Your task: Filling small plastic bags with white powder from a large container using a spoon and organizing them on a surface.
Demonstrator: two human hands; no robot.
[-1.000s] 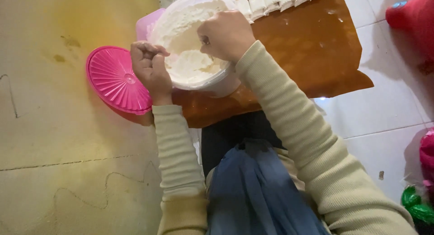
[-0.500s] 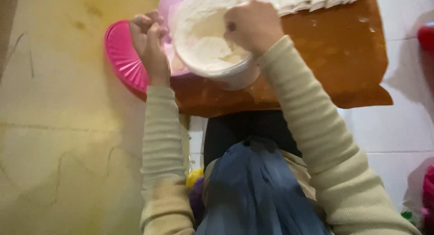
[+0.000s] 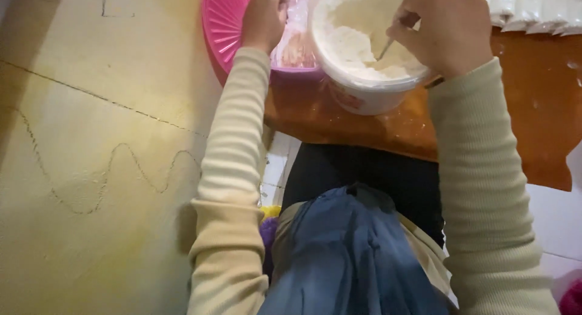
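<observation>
Where the head view looks straight down, the right hand [image 3: 451, 30] is closed, its fingers [image 3: 412, 25] gripping a thin metal utensil [image 3: 384, 48] whose tip is sunk in soft, clumped white flour [image 3: 357, 33]. The flour fills a round white plastic tub [image 3: 364, 88] standing near the front edge of a glossy brown wooden bench [image 3: 515, 127]. The left hand [image 3: 264, 18] is curled shut, its fingers pinching the top of a thin, crinkled clear plastic bag [image 3: 296, 39] just left of the tub and touching its side. Behind that hand a ribbed, round pink plastic lid [image 3: 221, 24] overhangs the bench's left edge. A row of small white packets [image 3: 533, 12] lies along the far right of the bench, well apart from the tub, with bare wood between. Ribbed cream sleeves cover both arms. Left of the bench spreads a matt yellowish floor with thin cracks; pale tiles show at the lower right
</observation>
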